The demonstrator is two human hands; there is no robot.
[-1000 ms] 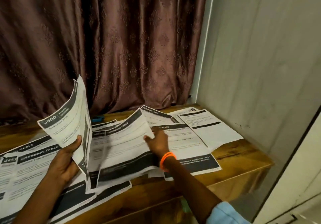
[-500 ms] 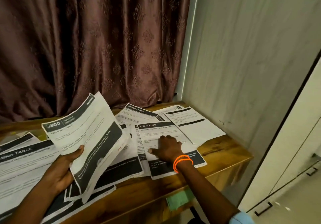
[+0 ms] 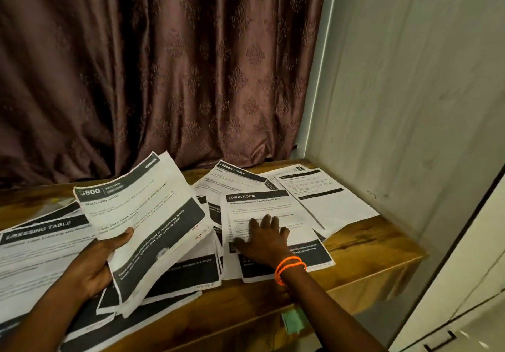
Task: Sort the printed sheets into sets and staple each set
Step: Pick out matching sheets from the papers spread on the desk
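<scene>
In the head view, the left hand (image 3: 95,264) gripped a small sheaf of white printed sheets headed KITCHEN (image 3: 142,223), thumb curled over its face, raised above the brown wooden table (image 3: 363,256). The right hand (image 3: 263,242), fingers straight and spread, pressed flat on the white LIVING ROOM sheet (image 3: 262,206) lying on that table, right of the sheaf. More DRESSING TABLE sheets (image 3: 41,245) lay on the table's left part.
</scene>
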